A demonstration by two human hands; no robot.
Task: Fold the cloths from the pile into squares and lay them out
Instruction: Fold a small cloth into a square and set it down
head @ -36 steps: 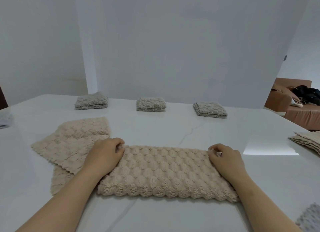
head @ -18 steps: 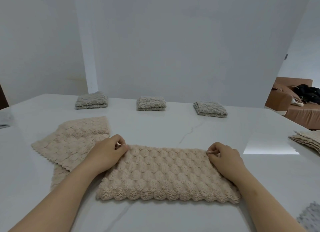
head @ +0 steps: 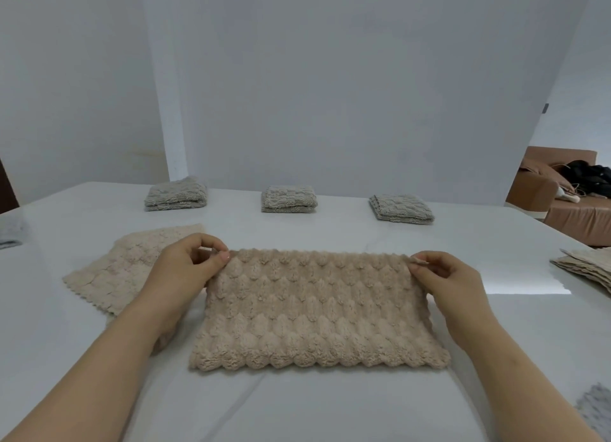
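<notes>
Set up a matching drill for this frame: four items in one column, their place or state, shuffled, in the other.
1 centre cloth
2 grey squares
3 pile
4 sofa

A far row on the table
B table's right edge
C pinched by left hand and right hand
D beyond the table, right

Pairs: 1-C, 2-A, 3-B, 4-D

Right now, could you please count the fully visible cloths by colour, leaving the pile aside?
Grey folded cloths: 3
Beige cloths: 2, the held beige cloth and the spread beige cloth at left
Total: 5
</notes>
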